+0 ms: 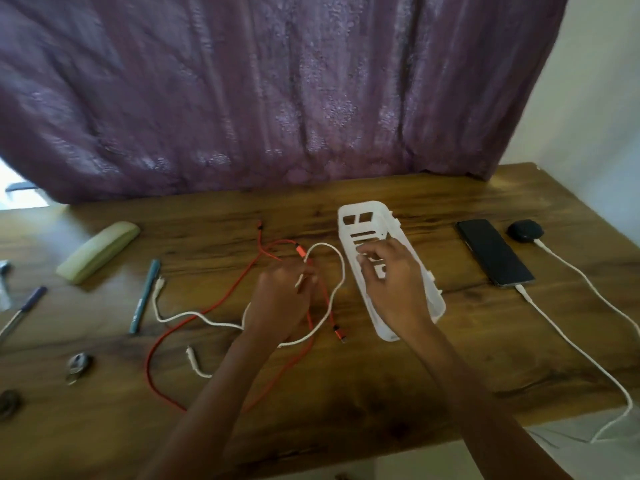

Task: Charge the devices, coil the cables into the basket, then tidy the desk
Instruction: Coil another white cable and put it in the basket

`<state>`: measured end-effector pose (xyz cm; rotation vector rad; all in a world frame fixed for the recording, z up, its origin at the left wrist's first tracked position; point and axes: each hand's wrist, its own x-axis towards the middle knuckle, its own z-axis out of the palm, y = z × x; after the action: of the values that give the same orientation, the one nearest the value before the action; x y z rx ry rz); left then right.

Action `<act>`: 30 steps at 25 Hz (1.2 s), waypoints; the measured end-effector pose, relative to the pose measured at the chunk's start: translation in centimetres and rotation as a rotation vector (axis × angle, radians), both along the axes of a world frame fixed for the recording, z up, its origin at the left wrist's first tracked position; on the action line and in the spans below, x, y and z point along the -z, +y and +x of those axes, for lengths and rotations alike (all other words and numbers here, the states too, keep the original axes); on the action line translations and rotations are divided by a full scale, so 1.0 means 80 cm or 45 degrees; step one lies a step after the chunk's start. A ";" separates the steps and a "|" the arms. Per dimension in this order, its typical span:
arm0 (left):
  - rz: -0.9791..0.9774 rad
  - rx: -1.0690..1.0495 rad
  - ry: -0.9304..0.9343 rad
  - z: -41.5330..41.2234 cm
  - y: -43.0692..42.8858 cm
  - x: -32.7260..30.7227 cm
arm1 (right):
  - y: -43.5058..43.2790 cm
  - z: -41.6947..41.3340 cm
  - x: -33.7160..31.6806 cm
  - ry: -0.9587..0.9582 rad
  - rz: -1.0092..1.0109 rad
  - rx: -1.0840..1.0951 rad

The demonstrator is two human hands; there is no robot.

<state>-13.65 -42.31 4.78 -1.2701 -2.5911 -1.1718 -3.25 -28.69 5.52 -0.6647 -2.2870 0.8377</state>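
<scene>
Left hand [280,299] grip pinches the white cable [342,271]; the red cable [149,367], crossing at seven o'clock, may snag. I cannot tell the right hand's [391,282] grip.

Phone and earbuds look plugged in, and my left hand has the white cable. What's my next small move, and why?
Probably start coiling the white cable with your left hand, which already pinches it. It sprawls loose over the desk, crossing the red cable, and the basket by your right hand shows no cable yet.
</scene>
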 end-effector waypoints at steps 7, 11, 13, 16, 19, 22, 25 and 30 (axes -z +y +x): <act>-0.082 -0.462 -0.120 -0.016 -0.107 0.029 | -0.075 -0.069 0.049 -0.308 0.016 -0.477; -0.191 -0.599 -0.090 -0.025 -0.164 0.054 | -0.131 -0.105 0.071 -0.408 0.020 -0.628; -0.218 -0.612 -0.113 -0.025 -0.185 0.066 | -0.155 -0.120 0.072 -0.442 0.040 -0.658; -0.225 -0.622 -0.121 -0.025 -0.206 0.072 | -0.180 -0.133 0.073 -0.446 0.208 -0.751; -0.159 -0.522 -0.128 -0.024 -0.218 0.071 | -0.188 -0.131 0.081 -0.403 0.320 -0.847; -0.261 -0.407 -0.100 -0.025 -0.226 0.084 | -0.188 -0.123 0.094 -0.408 0.476 -0.830; -0.374 -0.366 -0.108 -0.027 -0.229 0.097 | -0.191 -0.121 0.104 -0.268 0.473 -0.789; -0.167 -0.562 0.080 -0.034 -0.221 0.078 | -0.192 -0.114 0.076 -0.162 -0.047 -0.647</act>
<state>-16.39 -60.01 -1.43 -0.6743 -2.7359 -0.8792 -12.35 -44.04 -0.54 -0.1462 -2.6065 1.0933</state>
